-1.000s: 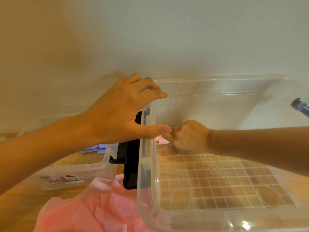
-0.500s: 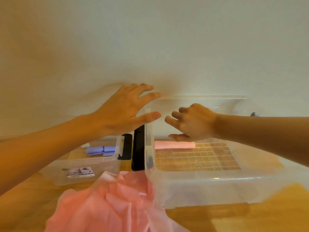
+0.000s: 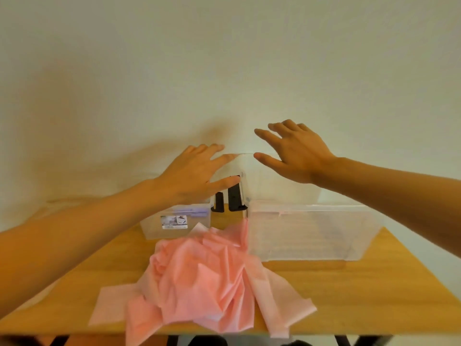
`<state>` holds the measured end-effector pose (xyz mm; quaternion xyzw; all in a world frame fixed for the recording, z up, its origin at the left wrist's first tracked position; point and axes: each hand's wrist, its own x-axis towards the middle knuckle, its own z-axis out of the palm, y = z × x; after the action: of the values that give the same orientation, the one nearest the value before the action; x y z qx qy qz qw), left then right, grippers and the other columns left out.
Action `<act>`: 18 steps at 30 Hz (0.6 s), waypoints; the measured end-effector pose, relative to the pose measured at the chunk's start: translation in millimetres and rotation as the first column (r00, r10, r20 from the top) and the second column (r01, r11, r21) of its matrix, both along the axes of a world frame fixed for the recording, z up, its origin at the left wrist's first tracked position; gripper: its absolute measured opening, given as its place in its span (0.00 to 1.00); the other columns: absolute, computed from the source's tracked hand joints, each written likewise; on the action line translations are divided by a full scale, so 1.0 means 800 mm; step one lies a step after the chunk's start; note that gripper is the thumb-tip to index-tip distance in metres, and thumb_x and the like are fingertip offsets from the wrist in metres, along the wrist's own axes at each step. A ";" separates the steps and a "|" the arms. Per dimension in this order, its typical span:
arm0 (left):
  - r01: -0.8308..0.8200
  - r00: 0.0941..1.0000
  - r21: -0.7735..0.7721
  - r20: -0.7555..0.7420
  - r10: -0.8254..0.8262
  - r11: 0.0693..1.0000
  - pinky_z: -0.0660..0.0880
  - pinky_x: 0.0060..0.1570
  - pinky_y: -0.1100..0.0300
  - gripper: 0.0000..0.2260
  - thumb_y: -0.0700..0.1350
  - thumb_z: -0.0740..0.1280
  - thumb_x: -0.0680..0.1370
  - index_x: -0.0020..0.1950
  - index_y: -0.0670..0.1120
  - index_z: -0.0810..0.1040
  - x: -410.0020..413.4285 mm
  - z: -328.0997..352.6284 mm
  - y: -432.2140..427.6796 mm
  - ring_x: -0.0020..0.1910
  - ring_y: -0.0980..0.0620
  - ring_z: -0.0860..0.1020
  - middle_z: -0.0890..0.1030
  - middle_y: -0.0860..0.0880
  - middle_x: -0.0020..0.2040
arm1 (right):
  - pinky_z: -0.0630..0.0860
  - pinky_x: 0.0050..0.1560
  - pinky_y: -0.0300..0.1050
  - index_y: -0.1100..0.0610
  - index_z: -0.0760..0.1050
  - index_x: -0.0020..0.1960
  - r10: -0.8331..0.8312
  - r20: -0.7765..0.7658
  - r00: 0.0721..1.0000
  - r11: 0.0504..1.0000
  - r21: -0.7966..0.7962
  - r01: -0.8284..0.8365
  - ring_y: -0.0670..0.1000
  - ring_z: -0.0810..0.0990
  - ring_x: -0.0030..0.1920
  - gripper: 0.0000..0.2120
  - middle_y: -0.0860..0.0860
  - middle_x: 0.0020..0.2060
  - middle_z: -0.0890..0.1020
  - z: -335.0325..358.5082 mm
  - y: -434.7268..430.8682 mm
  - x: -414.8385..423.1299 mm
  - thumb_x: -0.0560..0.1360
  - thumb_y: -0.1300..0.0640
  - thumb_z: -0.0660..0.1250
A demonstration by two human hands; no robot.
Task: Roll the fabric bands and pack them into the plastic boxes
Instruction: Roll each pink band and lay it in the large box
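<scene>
A heap of loose pink fabric bands (image 3: pixel 207 278) lies on the wooden table (image 3: pixel 349 295) near its front edge. Behind it on the right stands a large clear plastic box (image 3: pixel 311 231); a faint pink shape shows through its front wall. A smaller clear box (image 3: pixel 174 221) on the left holds purple rolls. My left hand (image 3: pixel 194 173) hovers with fingers spread above the gap between the boxes, its thumb near the large box's left rim. My right hand (image 3: pixel 294 151) is raised above the large box, fingers spread and empty.
Black clip handles (image 3: pixel 229 198) stand between the two boxes. A plain wall rises directly behind the boxes. A label (image 3: pixel 173 222) is on the small box's front. Bare table surface lies to the right of the pink heap.
My right hand has come up out of the large box, leaving a pink roll inside. My left hand let go of the box rim. The view pulled back, showing the whole table.
</scene>
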<state>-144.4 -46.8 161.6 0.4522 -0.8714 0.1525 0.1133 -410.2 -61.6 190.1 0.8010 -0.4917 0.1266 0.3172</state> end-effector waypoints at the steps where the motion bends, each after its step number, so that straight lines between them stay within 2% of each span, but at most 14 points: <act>1: -0.014 1.000 0.002 -0.001 0.014 1.000 0.60 0.73 0.48 0.42 0.75 0.34 0.73 0.80 0.58 0.58 0.007 -0.004 0.014 0.75 0.46 0.63 0.61 0.48 0.80 | 0.71 0.67 0.58 0.50 0.62 0.80 0.000 0.020 1.000 1.000 0.009 0.000 0.61 0.71 0.71 0.37 0.59 0.73 0.72 -0.002 0.013 0.012 0.80 0.30 0.42; 3: -0.038 0.999 0.018 -0.003 0.038 0.999 0.60 0.73 0.48 0.42 0.75 0.35 0.73 0.80 0.57 0.59 0.021 -0.017 0.038 0.76 0.45 0.63 0.60 0.48 0.81 | 0.70 0.67 0.58 0.49 0.61 0.80 0.002 0.073 0.997 0.999 0.036 -0.005 0.61 0.70 0.72 0.39 0.59 0.74 0.71 -0.009 0.038 0.035 0.78 0.29 0.39; 8: -0.068 0.997 0.067 -0.019 0.069 0.995 0.57 0.72 0.49 0.48 0.79 0.31 0.69 0.80 0.58 0.60 0.055 -0.061 0.091 0.77 0.47 0.61 0.59 0.49 0.81 | 0.68 0.68 0.58 0.49 0.62 0.80 0.023 0.183 0.983 0.994 0.101 -0.042 0.60 0.68 0.74 0.44 0.58 0.75 0.70 -0.045 0.094 0.076 0.74 0.28 0.35; 12: -0.089 0.994 0.112 -0.046 0.095 0.990 0.56 0.72 0.50 0.41 0.76 0.40 0.72 0.80 0.58 0.59 0.068 -0.091 0.126 0.77 0.47 0.60 0.59 0.50 0.81 | 0.69 0.69 0.58 0.48 0.62 0.80 0.039 0.199 0.979 0.987 0.147 -0.070 0.60 0.68 0.73 0.43 0.58 0.75 0.70 -0.080 0.123 0.088 0.74 0.28 0.36; 14: -0.108 0.993 0.134 -0.038 0.114 0.985 0.55 0.72 0.51 0.38 0.74 0.41 0.74 0.80 0.59 0.59 0.068 -0.105 0.139 0.77 0.48 0.60 0.57 0.51 0.81 | 0.69 0.68 0.58 0.49 0.63 0.80 0.057 0.184 0.981 0.976 0.195 -0.093 0.60 0.68 0.73 0.42 0.58 0.75 0.71 -0.098 0.132 0.089 0.75 0.29 0.37; 18: -0.035 0.999 0.151 -0.017 0.038 0.988 0.56 0.74 0.49 0.44 0.78 0.33 0.71 0.80 0.59 0.58 0.062 -0.139 0.149 0.77 0.47 0.61 0.59 0.51 0.81 | 0.74 0.62 0.58 0.51 0.67 0.78 0.120 0.145 0.982 0.962 0.228 -0.151 0.61 0.73 0.68 0.35 0.59 0.70 0.75 -0.140 0.144 0.075 0.80 0.33 0.44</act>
<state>-94.4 72.2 50.7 0.4769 -0.8708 0.0839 0.0849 -350.2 53.6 78.1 0.8551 -0.4669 0.1401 0.1767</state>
